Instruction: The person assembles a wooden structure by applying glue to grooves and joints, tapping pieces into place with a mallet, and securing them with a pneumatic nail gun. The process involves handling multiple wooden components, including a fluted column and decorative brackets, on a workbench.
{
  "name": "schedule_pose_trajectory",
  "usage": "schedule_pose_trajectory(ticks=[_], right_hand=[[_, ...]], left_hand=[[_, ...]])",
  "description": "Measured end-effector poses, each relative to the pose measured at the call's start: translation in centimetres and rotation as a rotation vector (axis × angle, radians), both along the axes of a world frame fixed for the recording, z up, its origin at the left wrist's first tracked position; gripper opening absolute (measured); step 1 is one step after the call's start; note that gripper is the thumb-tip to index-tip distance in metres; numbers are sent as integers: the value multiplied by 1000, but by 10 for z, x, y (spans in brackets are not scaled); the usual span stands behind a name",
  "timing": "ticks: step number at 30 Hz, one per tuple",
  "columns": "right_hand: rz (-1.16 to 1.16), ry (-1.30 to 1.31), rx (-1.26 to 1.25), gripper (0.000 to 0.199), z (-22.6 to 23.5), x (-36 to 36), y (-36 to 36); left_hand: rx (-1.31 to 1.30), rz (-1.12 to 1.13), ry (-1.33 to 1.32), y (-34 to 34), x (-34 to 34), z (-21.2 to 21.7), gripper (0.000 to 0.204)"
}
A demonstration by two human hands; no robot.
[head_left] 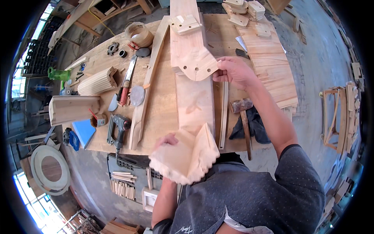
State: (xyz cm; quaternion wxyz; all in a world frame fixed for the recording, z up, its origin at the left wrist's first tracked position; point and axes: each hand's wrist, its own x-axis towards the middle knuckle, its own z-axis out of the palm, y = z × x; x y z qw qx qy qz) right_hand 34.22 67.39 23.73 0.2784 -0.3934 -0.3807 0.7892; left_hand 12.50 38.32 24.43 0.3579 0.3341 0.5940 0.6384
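In left hand (166, 140), angled wood piece (177, 154), scalloped-edged.

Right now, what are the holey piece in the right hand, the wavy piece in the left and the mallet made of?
Holey piece: looks like bare, smooth wood, pale with faint grain lines.
Wavy piece: probably bare wood too, pale and matte.
Mallet: brown, wooden-looking handle; the scuffed head may be wood, but I can't be sure.

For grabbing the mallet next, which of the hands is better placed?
Probably the right hand: it's nearer the mallet, though it must first release the drilled plate. The left hand is farther, holding the scalloped wooden piece.
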Motion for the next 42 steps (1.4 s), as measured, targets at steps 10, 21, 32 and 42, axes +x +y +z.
schedule_pose_trajectory(ticks=[10, 21, 32, 42], right_hand=[[126, 250, 245, 40, 98, -5, -45], [49, 317, 457, 43, 164, -8, -72], [-33, 137, 904, 46, 178, -46, -111], [83, 35, 869, 37, 192, -58, -144]], left_hand=[[-194, -249, 395, 33, -13, 61, 112], [21, -697, -412, 51, -56, 84, 120], [99, -1195, -1513, 29, -15, 73, 130], [49, -1196, -1539, 7, -10, 80, 118]])
